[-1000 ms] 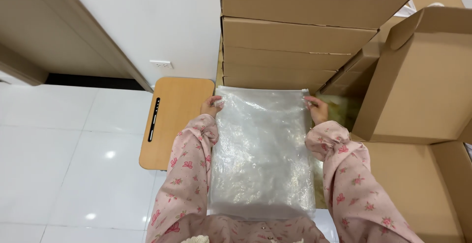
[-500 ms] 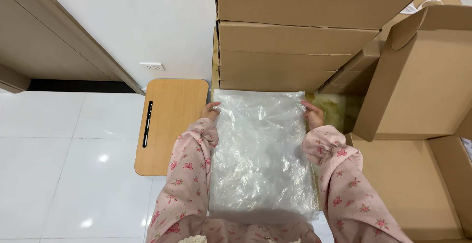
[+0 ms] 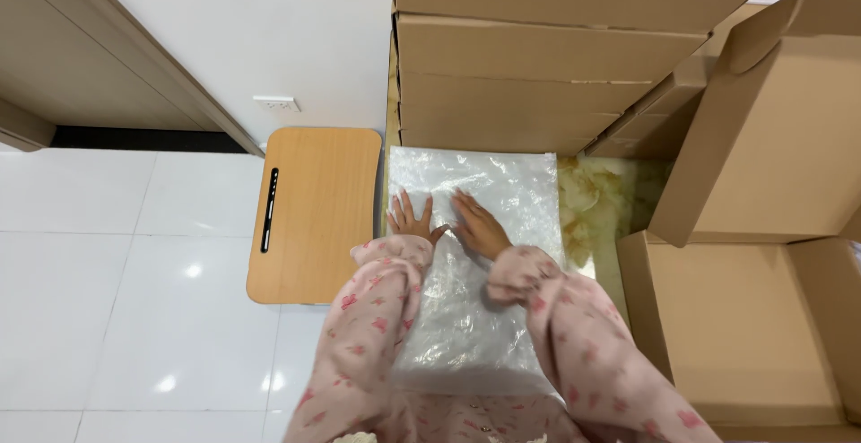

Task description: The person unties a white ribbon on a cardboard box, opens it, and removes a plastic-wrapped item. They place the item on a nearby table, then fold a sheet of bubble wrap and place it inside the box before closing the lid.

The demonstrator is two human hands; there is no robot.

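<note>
1. The left hand (image 3: 412, 219) lies flat, fingers spread and released, palm down on the clear plastic bag (image 3: 471, 264); it grasps nothing.
2. The right hand (image 3: 480, 225) also lies flat and released on the bag, just beside the left hand, thumbs nearly touching.
3. The bag lies flat under both hands and reaches from beyond the fingertips back towards the person, between the pink patterned sleeves (image 3: 368, 317).
4. Left of the left hand sits a small wooden lap desk (image 3: 314, 214) on the white tiled floor (image 3: 117, 264).
5. Beyond the fingertips stands a stack of shut cardboard boxes (image 3: 538, 57).
6. Right of the right hand is an open cardboard box (image 3: 744, 326), its lid flap raised.
</note>
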